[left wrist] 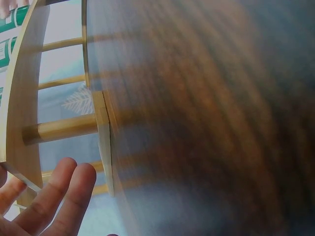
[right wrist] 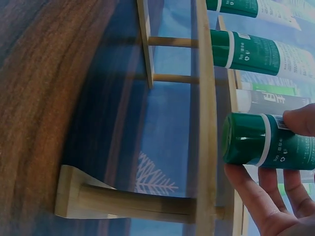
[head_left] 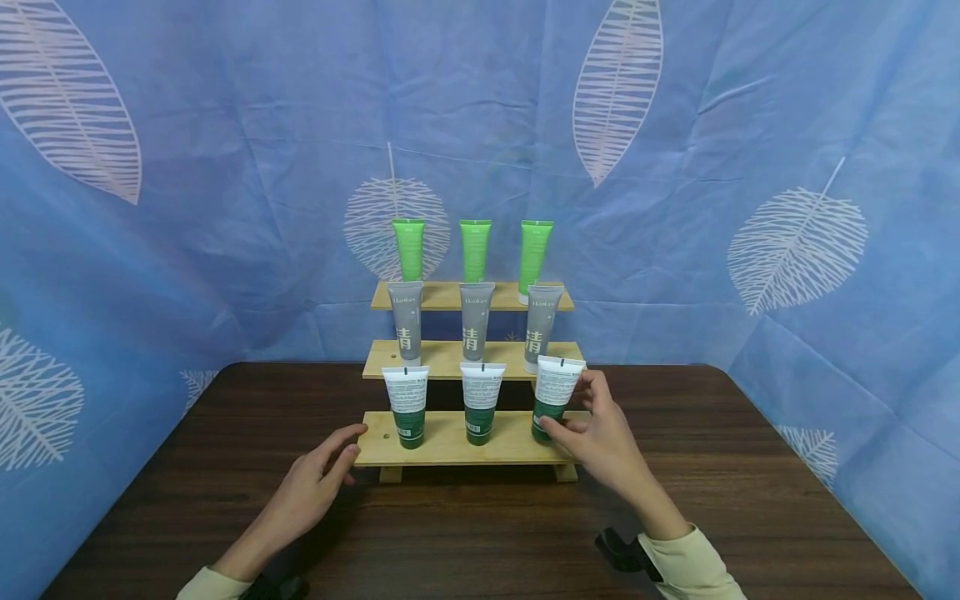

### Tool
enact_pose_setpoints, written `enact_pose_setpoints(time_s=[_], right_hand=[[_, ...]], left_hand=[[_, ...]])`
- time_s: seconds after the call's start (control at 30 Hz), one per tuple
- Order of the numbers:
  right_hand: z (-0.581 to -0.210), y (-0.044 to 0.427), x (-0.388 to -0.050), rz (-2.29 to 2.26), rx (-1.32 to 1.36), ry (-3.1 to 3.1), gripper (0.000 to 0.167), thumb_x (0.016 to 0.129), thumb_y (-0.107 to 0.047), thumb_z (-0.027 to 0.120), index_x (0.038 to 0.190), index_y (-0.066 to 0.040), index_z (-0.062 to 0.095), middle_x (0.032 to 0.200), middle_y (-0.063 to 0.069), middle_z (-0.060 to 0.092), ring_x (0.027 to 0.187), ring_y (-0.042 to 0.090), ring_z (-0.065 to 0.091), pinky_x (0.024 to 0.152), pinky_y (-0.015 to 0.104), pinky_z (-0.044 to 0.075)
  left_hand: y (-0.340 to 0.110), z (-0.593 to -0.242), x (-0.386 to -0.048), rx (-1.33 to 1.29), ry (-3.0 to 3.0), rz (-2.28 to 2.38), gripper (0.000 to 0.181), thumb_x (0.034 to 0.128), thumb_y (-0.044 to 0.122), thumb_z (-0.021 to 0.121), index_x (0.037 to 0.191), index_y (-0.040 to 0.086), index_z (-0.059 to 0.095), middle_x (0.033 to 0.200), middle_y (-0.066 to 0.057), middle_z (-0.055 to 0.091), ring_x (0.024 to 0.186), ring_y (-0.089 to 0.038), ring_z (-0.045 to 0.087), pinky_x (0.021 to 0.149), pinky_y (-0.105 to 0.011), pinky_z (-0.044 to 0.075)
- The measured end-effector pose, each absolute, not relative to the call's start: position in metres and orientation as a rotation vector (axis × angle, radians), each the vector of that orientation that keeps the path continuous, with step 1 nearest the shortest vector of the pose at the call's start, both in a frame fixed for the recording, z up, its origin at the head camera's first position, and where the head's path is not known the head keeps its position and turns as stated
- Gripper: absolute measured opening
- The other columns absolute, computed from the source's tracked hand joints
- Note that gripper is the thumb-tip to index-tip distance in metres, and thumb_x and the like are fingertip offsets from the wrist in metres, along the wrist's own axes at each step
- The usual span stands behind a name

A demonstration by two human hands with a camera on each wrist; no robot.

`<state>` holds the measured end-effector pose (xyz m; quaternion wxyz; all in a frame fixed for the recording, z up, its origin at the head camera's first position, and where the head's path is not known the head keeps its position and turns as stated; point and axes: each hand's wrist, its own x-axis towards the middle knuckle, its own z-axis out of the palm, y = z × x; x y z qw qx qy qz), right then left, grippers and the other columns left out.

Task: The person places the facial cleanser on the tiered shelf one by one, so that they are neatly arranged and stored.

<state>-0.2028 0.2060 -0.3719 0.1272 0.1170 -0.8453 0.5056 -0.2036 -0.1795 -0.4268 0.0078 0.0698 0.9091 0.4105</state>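
Observation:
My right hand (head_left: 603, 433) holds a green-and-white squeeze tube (head_left: 557, 385) at the right end of the lowest shelf (head_left: 442, 451), thumb on one side and fingers on the other. The tube leans slightly. In the right wrist view its dark green cap (right wrist: 242, 139) shows beside the shelf's edge, with a small gap. Two matching tubes, a left one (head_left: 406, 392) and a middle one (head_left: 482, 392), stand cap-down on that shelf. My left hand (head_left: 311, 483) is at the shelf's left end, its index fingertip by the corner. Two extended fingers (left wrist: 74, 201) show in the left wrist view.
On the middle shelf (head_left: 442, 354) stand three grey tubes (head_left: 475, 321). Three bright green tubes (head_left: 473, 250) stand on the top shelf (head_left: 442, 295). The wooden rack rests on a dark brown table (head_left: 465, 533), before a blue leaf-patterned cloth (head_left: 285, 208).

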Motion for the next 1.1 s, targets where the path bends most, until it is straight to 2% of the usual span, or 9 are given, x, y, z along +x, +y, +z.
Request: enact_pose_setpoints(time_s=[0.33, 0.8, 0.97, 1.1], right_hand=[[-0.378, 0.208, -0.205, 1.445, 0.363, -2.491, 0.062, 0.089, -0.004, 0.079, 0.135, -0.003, 0.038, 0.131, 0.02, 0.054, 0.125, 0.04, 0.058, 0.085, 0.038, 0.059], [-0.384, 0.206, -0.207, 1.45, 0.383, -2.492, 0.063, 0.089, -0.006, 0.08, 0.136, -0.004, 0.038, 0.131, 0.02, 0.054, 0.125, 0.039, 0.058, 0.086, 0.041, 0.059], [-0.383, 0.207, -0.206, 1.449, 0.413, -2.491, 0.064, 0.089, -0.005, 0.079, 0.137, -0.003, 0.037, 0.131, 0.02, 0.053, 0.122, 0.038, 0.058, 0.087, 0.039, 0.058], [-0.379, 0.211, -0.205, 1.436, 0.444, -2.495, 0.067, 0.089, -0.006, 0.08, 0.138, -0.003, 0.036, 0.13, 0.021, 0.052, 0.118, 0.038, 0.06, 0.091, 0.042, 0.057]], left_hand=[[-0.179, -0.425, -0.202, 0.203, 2.834, 1.284, 0.045, 0.1091, 0.041, 0.048, 0.149, 0.02, 0.052, 0.1, -0.006, 0.068, 0.082, -0.013, 0.065, 0.07, -0.035, 0.046], [-0.18, -0.422, -0.199, 0.2, 2.841, 1.286, 0.046, 0.1091, 0.043, 0.047, 0.149, 0.021, 0.052, 0.105, -0.008, 0.069, 0.082, -0.012, 0.066, 0.072, -0.035, 0.046], [-0.179, -0.423, -0.201, 0.2, 2.834, 1.285, 0.047, 0.1087, 0.045, 0.047, 0.149, 0.021, 0.051, 0.1, -0.006, 0.068, 0.082, -0.013, 0.065, 0.07, -0.035, 0.046], [-0.178, -0.424, -0.202, 0.199, 2.835, 1.28, 0.048, 0.1085, 0.046, 0.047, 0.149, 0.021, 0.051, 0.094, -0.005, 0.067, 0.081, -0.013, 0.063, 0.069, -0.035, 0.044]])
